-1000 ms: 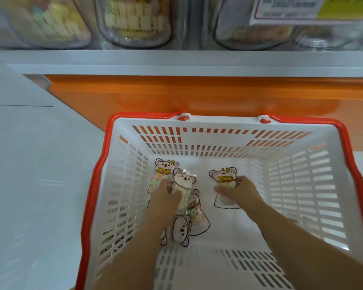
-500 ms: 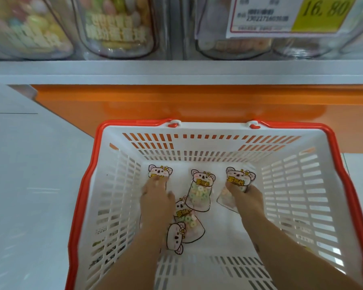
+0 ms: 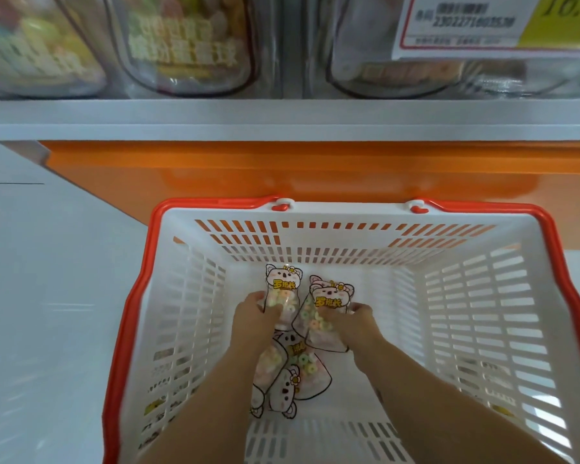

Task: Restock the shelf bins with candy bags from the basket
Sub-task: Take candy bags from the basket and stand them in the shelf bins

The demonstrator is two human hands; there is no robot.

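- Judging by this moment, the restocking is at a pick-up step: every candy bag in view is inside the basket (image 3: 349, 242), and none is on its way up to the shelf bins (image 3: 188, 45).
- The bins sit above the white shelf ledge (image 3: 282, 118). They are blurred, so how full they are cannot be told.
- The left hand (image 3: 255, 316) curls its fingers round the left bag (image 3: 282, 286), which stands upright near the basket's far wall.
- The right hand (image 3: 352, 323) grips the right bag (image 3: 329, 296), just beside the left one. A second bag may be tucked behind it.
- The loose bags (image 3: 295, 373) lie overlapping on the basket floor between the forearms, waiting for collection.
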